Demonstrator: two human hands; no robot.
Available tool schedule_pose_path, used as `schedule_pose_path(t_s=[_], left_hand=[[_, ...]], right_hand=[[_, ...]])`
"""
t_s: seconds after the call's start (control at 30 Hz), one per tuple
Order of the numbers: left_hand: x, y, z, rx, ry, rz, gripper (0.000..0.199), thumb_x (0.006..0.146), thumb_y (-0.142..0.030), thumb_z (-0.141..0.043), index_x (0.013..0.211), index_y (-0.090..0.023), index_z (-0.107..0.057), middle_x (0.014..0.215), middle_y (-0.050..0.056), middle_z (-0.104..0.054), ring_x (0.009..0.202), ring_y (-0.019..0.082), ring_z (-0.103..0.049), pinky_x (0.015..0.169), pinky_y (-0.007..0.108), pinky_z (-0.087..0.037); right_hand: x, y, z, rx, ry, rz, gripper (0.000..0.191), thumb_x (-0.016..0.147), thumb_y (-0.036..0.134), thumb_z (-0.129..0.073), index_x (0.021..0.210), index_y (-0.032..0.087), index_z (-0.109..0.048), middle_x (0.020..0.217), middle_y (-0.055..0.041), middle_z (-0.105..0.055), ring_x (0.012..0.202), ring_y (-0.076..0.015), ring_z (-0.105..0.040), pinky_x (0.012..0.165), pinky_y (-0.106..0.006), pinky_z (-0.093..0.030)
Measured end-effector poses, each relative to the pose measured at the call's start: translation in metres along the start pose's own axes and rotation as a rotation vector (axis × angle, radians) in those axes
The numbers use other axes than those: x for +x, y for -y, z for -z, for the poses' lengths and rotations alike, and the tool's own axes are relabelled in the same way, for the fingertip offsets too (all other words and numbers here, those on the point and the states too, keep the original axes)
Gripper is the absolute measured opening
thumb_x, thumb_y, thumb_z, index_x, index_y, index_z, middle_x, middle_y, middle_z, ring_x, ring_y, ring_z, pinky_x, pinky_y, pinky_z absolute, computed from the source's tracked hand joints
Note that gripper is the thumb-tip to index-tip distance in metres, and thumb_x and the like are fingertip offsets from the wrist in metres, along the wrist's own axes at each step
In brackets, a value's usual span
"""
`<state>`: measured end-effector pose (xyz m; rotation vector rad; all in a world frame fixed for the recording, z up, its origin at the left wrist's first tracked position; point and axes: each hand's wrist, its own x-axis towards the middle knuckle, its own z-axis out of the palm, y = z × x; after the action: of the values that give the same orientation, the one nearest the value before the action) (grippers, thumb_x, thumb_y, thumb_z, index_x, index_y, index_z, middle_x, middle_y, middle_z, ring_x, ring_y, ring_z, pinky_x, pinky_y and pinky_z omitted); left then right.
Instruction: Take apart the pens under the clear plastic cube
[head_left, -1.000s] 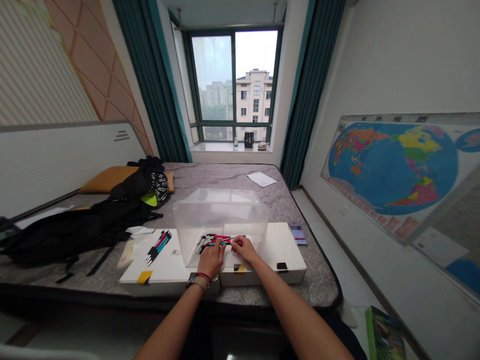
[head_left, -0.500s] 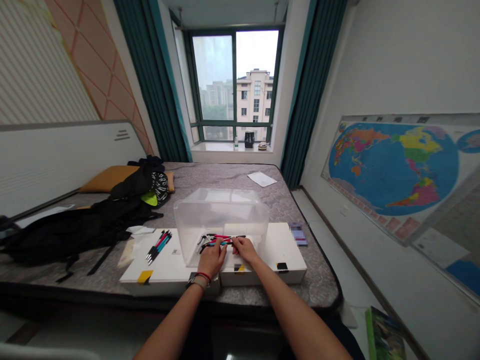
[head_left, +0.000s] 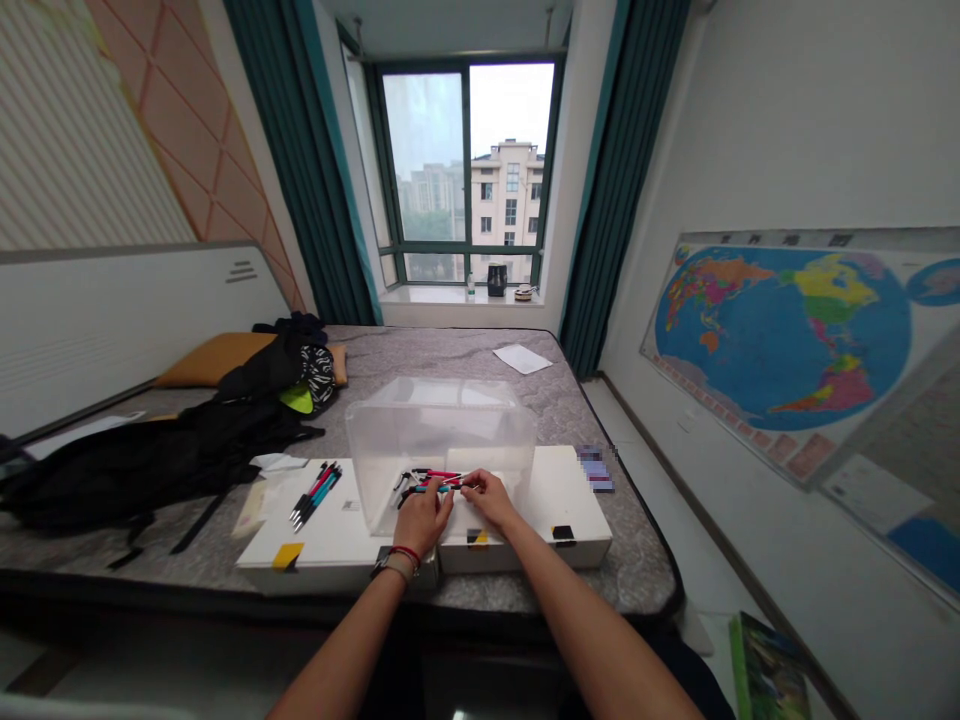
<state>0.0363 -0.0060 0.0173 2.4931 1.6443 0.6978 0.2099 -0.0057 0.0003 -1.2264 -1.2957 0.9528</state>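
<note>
A pen (head_left: 456, 487) — spanning between left fingers (head_left: 433, 489) and right fingers (head_left: 474, 480).

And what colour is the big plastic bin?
The plastic bin is clear, slightly cloudy white; it shows best in the head view.

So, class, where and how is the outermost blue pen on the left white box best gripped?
Probably mid-barrel, pinched across its width from above and the right. The blue pen lies slanted along the right edge of the group, with the other pens on its left, so fingers have more room on its right.
</note>
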Motion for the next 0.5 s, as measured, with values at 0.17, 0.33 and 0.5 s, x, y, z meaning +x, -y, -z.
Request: schedule_pose_path(t_s=[0.17, 0.33, 0.5], left_hand=[[-0.0001, -0.0002, 0.0004, 0.003, 0.002, 0.035, 0.039, 0.095, -0.051, -0.032, 0.109, -0.021, -0.052, 0.071, 0.003, -0.067, 0.070, 0.019, -0.065, 0.060, 0.025, -0.036], [0.0002, 0.0011, -0.0019, 0.014, -0.020, 0.034, 0.039, 0.096, -0.051, -0.031, 0.110, -0.021, -0.051, 0.071, 0.003, -0.067, 0.069, 0.020, -0.065, 0.058, 0.025, -0.036], [0.0000, -0.0001, -0.0011, 0.022, -0.029, 0.058, 0.041, 0.095, -0.052, -0.030, 0.111, -0.020, -0.051, 0.072, 0.005, -0.068, 0.071, 0.021, -0.066, 0.059, 0.025, -0.038]], right_hand=[[-0.0008, 0.0046, 0.0002, 0.088, 0.028, -0.023, 0.019, 0.069, 0.032, -0.068, 0.080, 0.018, -0.062, 0.070, -0.0007, -0.065, 0.063, -0.0143, -0.056, 0.058, -0.025, -0.043], [-0.0020, 0.0082, -0.0001, 0.086, -0.007, -0.048, 0.021, 0.071, 0.037, -0.067, 0.079, 0.017, -0.063, 0.067, -0.0014, -0.066, 0.059, -0.0139, -0.056, 0.056, -0.025, -0.043], [-0.0010, 0.0062, -0.0007, 0.109, -0.043, -0.051, 0.021, 0.071, 0.036, -0.066, 0.079, 0.016, -0.062, 0.066, -0.0018, -0.065, 0.057, -0.0129, -0.056, 0.054, -0.024, -0.042]])
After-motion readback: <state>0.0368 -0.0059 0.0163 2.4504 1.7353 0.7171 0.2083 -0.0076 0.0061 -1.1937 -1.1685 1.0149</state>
